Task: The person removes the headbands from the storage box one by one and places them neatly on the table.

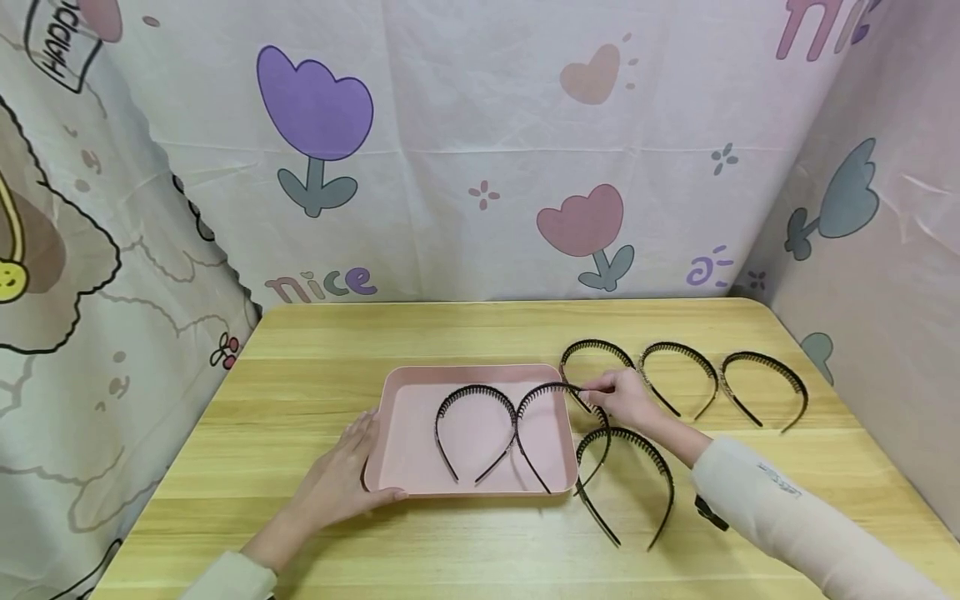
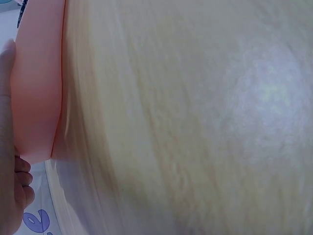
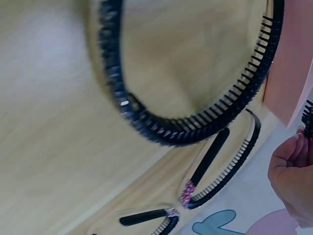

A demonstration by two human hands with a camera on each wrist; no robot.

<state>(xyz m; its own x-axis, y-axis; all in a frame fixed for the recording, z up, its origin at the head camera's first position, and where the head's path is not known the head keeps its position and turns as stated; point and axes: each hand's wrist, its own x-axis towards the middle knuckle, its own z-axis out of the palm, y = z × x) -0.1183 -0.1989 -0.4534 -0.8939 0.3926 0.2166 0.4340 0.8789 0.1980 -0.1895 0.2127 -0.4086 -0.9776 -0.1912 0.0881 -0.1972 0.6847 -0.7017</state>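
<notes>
A shallow pink tray lies on the wooden table, its near left corner held by my left hand, thumb along the front wall and fingers at the left side. Inside it is a black toothed headband. My right hand pinches another black headband by its top, over the tray's right rim. Just right of the tray lies a third headband, seen large as the headband in the right wrist view. In the left wrist view, curled fingers show past the tray's end.
Three more headbands lie in a row at the back right of the table; pink glitter shows on one in the right wrist view. A patterned cloth hangs behind the table and along both sides.
</notes>
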